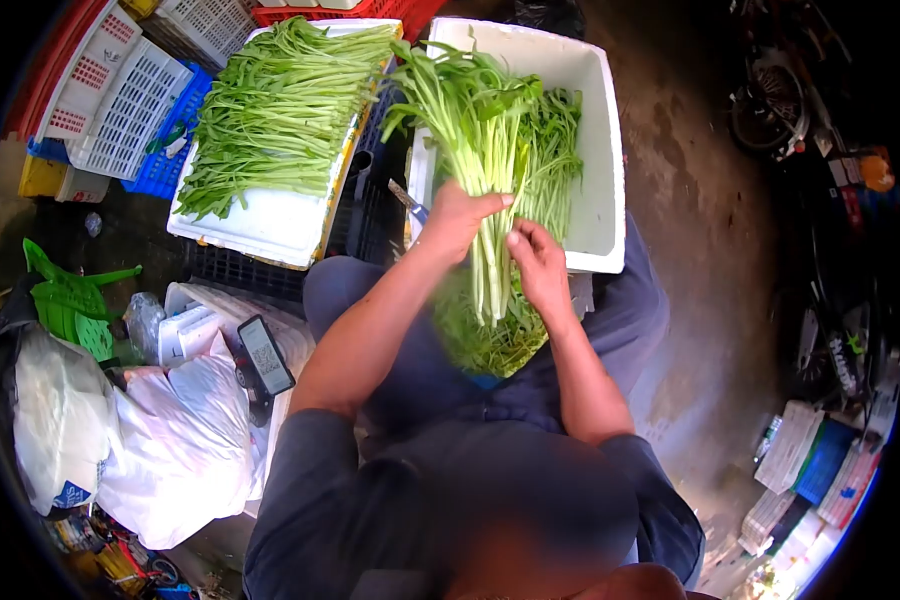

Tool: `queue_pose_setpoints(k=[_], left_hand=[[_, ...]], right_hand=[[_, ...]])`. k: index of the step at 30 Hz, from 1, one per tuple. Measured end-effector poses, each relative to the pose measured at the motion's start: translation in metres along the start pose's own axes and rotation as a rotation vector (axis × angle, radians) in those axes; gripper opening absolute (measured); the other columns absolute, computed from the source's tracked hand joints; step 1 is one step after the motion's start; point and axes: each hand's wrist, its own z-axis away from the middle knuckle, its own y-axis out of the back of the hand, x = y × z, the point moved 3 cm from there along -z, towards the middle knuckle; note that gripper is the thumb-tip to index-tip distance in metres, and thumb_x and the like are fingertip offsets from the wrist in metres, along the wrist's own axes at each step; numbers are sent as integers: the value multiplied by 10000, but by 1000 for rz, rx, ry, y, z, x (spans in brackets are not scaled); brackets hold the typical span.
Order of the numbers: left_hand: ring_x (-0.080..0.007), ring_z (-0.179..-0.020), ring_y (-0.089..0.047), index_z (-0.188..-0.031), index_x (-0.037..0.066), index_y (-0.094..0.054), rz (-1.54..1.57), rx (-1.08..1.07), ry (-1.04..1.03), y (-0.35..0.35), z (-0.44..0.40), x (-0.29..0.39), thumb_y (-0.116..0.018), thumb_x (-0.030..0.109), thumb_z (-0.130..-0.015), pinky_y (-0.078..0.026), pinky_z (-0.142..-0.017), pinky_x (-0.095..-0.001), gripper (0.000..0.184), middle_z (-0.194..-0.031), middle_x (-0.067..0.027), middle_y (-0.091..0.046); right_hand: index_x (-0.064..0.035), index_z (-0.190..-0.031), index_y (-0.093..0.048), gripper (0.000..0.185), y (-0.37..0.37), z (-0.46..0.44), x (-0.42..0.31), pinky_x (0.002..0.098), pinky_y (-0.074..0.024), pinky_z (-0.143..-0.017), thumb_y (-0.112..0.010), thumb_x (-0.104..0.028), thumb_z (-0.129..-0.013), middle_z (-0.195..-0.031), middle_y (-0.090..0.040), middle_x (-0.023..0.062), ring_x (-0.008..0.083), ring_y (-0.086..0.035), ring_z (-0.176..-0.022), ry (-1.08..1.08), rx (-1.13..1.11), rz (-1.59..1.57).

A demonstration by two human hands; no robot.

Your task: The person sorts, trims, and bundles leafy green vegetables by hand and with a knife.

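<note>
My left hand [452, 222] is wrapped round a bunch of leafy green stems [485, 150], its thumb across them. A knife-like blade [406, 196] with a blue handle sticks out to the left beside this hand. My right hand [538, 255] is at the right side of the pale stem ends, its thumb and fingers pressed together; what they pinch is too small to make out. Behind the bunch, more greens [553, 160] lie in a white foam box [598, 200]. Below the stem ends, loose trimmings [490, 345] are heaped between my legs.
Rows of greens [280, 110] lie on a white foam lid [260, 222] at the upper left, above black crates. Plastic baskets [130, 110] stand further left. A phone [265, 355] and white bags [180, 440] are at the lower left. Stacked bundles [820, 460] are at the far right.
</note>
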Motion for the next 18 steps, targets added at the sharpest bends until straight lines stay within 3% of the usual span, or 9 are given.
queue_pose_setpoints(k=[2,7,10,12,13,16,18], left_hand=[[-173,-854,-661,-1182,-24,-618,-45,3,58,-3,4,-1,-690,-37,-843,-545,-720,-317,347,-997,-87,-681],[-191,-791,-682,-1155,-19,-621,27,19,40,9,-1,2,-690,-29,-853,-569,-645,-331,311,-952,-87,-684],[-179,-874,-657,-1157,-50,-618,66,69,41,11,0,2,-723,-50,-818,-533,-782,-325,355,-1003,-96,-688],[-186,-888,-655,-1160,-45,-612,80,105,28,14,-3,3,-711,-57,-823,-531,-789,-331,352,-1007,-98,-683],[-187,-888,-655,-1158,-43,-612,79,133,6,17,-5,3,-708,-58,-824,-532,-785,-333,347,-1005,-98,-681],[-196,-848,-659,-1142,-38,-614,141,167,-5,27,-8,12,-698,-35,-847,-541,-747,-336,307,-977,-102,-677],[-205,-778,-670,-1113,-42,-619,171,197,-36,36,-12,14,-697,-7,-867,-557,-695,-337,260,-931,-108,-683]], right_hand=[[37,-1068,-658,287,-2,-20,-13,254,-417,-618,-676,-226,-955,-784,-569,0,79,-489,-701,-70,18,75],[-31,-839,-624,202,-14,-36,13,246,-352,-560,-665,-187,-960,-690,-516,-40,50,-428,-636,11,72,-216],[-33,-790,-578,235,-11,-30,20,270,-364,-555,-631,-164,-978,-676,-526,-13,67,-427,-622,10,95,-219],[-24,-790,-567,241,-8,-20,18,286,-375,-559,-620,-162,-981,-672,-531,7,81,-432,-622,27,72,-82],[0,-791,-542,253,-7,-9,10,333,-391,-566,-600,-153,-984,-648,-515,64,123,-441,-617,39,51,43],[19,-808,-534,255,0,30,21,373,-408,-590,-602,-157,-980,-689,-535,129,218,-469,-610,70,-3,182],[26,-840,-538,239,11,57,29,425,-428,-631,-611,-161,-969,-771,-566,199,343,-520,-658,113,-73,365]])
